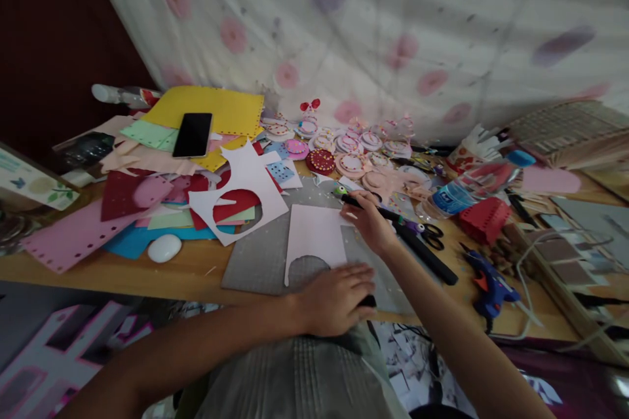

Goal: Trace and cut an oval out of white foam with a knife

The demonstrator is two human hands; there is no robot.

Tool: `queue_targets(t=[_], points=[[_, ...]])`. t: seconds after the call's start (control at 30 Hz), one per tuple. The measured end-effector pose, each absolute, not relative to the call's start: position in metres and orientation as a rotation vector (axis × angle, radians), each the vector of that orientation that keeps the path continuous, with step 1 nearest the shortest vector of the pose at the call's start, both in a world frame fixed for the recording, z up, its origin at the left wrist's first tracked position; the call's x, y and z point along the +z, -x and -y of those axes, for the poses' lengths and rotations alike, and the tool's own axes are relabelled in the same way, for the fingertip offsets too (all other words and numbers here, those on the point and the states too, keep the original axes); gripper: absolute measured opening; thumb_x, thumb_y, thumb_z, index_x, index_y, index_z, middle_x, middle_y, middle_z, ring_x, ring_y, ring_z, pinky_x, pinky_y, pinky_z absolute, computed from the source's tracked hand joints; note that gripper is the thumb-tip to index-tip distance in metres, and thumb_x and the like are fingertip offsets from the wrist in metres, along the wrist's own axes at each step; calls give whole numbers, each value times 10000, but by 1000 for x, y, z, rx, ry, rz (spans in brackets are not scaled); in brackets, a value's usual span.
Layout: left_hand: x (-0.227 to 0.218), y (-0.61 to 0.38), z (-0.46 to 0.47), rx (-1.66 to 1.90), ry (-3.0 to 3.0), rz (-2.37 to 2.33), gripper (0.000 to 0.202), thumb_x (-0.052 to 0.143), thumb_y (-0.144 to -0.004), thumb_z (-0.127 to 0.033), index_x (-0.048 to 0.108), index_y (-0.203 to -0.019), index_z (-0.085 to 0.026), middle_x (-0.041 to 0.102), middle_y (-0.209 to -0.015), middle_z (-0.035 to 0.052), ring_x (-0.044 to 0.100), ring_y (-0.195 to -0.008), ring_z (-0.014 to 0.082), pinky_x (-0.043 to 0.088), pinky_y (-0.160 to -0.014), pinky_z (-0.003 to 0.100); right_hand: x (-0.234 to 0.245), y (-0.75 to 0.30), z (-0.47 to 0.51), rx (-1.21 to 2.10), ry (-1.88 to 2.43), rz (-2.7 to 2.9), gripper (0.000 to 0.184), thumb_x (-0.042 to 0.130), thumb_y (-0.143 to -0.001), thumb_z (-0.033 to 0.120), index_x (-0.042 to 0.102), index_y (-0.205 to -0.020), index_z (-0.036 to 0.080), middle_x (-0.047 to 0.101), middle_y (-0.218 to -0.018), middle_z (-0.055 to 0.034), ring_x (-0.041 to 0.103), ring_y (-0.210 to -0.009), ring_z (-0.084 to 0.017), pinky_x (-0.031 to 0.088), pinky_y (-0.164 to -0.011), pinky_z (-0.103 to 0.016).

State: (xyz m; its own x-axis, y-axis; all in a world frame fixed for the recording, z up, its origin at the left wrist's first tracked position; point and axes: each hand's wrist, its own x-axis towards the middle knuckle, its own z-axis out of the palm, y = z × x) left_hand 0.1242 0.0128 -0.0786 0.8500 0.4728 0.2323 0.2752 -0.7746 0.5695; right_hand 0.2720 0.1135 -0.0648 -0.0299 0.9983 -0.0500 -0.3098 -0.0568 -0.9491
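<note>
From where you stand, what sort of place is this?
Probably a handicraft workspace: there's a blue glue gun, black-handled scissors, and, by the left hand, a white sheet with a curved cutout.

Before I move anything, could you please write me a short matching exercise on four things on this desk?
1. phone
2. glue gun
3. bottle
4. white sheet with a curved notch

a. blue body
b. on the grey mat, beside the left hand
c. dark screen, on coloured sheets
d. blue cap

Pairs: 1-c, 2-a, 3-d, 4-b
</note>
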Motion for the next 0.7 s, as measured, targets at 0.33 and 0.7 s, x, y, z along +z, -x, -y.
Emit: queue_targets(t=[0.33, 0.7], points=[[-67, -147, -38, 367, -1483, -229, 483, 507, -924, -484, 363, -576, -181, 318, -523, -67, 308, -495, 63, 265, -486, 211, -73, -251, -136, 1365, 883, 988, 226, 684, -813, 404, 527, -794, 243, 372, -592, 86, 351, -500, -82, 418, -614, -252], [-89, -149, -54, 106, -1495, -235, 516, 544, -900, -521, 460, -544, -157, 376, -452, -69, 403, -460, 53, 288, -470, 182, -94, -252, -132, 1385, 1044, 1002, 236, 719, -831, 324, 510, -788, 223, 432, -589, 75, 353, -504, -78, 237, -477, -220]])
